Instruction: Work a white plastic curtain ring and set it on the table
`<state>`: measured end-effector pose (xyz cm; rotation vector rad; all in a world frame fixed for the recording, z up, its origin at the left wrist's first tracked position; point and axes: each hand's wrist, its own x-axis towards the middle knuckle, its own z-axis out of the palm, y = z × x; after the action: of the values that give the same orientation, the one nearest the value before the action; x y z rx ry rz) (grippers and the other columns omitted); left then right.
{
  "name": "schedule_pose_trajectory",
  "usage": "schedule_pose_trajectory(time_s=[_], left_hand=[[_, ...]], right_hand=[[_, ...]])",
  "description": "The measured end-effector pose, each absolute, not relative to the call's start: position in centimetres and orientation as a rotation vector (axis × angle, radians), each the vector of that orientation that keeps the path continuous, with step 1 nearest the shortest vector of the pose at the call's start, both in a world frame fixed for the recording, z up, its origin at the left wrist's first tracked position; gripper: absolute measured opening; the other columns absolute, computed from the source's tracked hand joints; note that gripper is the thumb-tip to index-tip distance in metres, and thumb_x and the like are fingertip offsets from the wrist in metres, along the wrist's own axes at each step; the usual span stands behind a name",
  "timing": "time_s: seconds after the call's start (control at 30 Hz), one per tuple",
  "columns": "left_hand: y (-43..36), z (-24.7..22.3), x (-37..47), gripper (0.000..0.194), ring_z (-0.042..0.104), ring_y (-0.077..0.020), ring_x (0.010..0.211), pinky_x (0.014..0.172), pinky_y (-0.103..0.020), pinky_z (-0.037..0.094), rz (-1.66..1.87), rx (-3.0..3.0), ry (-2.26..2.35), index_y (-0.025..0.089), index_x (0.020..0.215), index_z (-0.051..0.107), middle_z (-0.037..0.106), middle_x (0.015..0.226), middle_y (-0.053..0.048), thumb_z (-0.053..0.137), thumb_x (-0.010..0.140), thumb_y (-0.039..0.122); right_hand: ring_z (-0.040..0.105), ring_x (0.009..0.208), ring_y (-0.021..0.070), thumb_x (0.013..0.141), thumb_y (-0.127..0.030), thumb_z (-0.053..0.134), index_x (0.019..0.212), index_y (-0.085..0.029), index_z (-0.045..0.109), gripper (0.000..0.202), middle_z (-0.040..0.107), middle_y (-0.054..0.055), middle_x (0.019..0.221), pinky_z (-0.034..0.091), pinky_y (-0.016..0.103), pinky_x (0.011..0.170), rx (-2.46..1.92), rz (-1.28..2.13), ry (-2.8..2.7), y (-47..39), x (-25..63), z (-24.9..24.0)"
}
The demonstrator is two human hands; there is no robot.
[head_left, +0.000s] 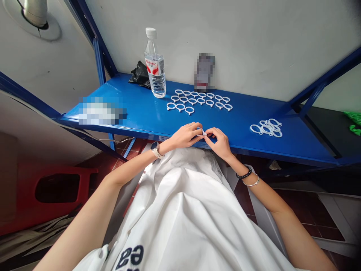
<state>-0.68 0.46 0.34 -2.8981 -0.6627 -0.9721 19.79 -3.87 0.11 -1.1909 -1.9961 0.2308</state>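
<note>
Both hands meet at the near edge of the blue worktop (135,109), pinching one small white plastic ring (203,132) between them: the left hand (186,135) grips it from the left, the right hand (221,142) from the right, fingers closed narrowly on it. The ring looks light, thin and smooth, likely stiff with some spring, so it seems best held by its rim with fingertips. Farther back, rows of rings (199,100) lie flat in neat lines, each a round hoop with a small tab. To the right sits a loose pile of rings (267,128). A clear water bottle (154,64) stands upright at the far left, beside a crumpled black bag (139,75).
</note>
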Motion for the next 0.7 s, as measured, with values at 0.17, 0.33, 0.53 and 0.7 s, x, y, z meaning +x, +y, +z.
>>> schedule_pose_trajectory(time_s=[0.17,0.33,0.53,0.7], left_hand=[[0.41,0.5,-0.71,0.036,0.062,-0.021,0.091,0.077,-0.034,0.048,-0.962,-2.936,-0.689,0.016,0.1,0.063,0.064,0.113,-0.014,0.035,0.106,0.039],[0.37,0.57,-0.72,0.036,0.062,-0.0204,0.091,0.077,-0.033,0.047,-0.969,-2.949,-0.706,0.016,0.1,0.063,0.064,0.113,-0.013,0.035,0.106,0.039],[0.36,0.63,-0.75,0.034,0.061,-0.0194,0.089,0.076,-0.032,0.046,-0.962,-2.953,-0.7,0.016,0.098,0.062,0.064,0.111,-0.012,0.037,0.106,0.038],[0.41,0.59,-0.74,0.034,0.06,-0.019,0.087,0.074,-0.032,0.045,-0.954,-2.928,-0.692,0.016,0.097,0.062,0.065,0.11,-0.012,0.038,0.106,0.037]], right_hand=[[0.063,0.082,0.0208,0.093,-0.033,0.053,0.088,-0.026,0.061,0.012,0.07,0.003,0.087,0.048,0.034,0.07,-1.205,0.26,-1.998,-3.91,19.76,0.29],[0.063,0.082,0.0204,0.095,-0.036,0.052,0.088,-0.026,0.061,0.016,0.07,0.003,0.087,0.049,0.034,0.07,-1.208,0.266,-1.994,-3.91,19.76,0.35],[0.063,0.081,0.0197,0.096,-0.036,0.052,0.087,-0.026,0.061,0.016,0.07,0.003,0.087,0.048,0.033,0.07,-1.199,0.272,-1.986,-3.92,19.73,0.39],[0.063,0.081,0.0202,0.096,-0.037,0.051,0.086,-0.026,0.061,0.018,0.07,0.003,0.086,0.048,0.033,0.07,-1.203,0.266,-1.988,-3.89,19.75,0.31]])
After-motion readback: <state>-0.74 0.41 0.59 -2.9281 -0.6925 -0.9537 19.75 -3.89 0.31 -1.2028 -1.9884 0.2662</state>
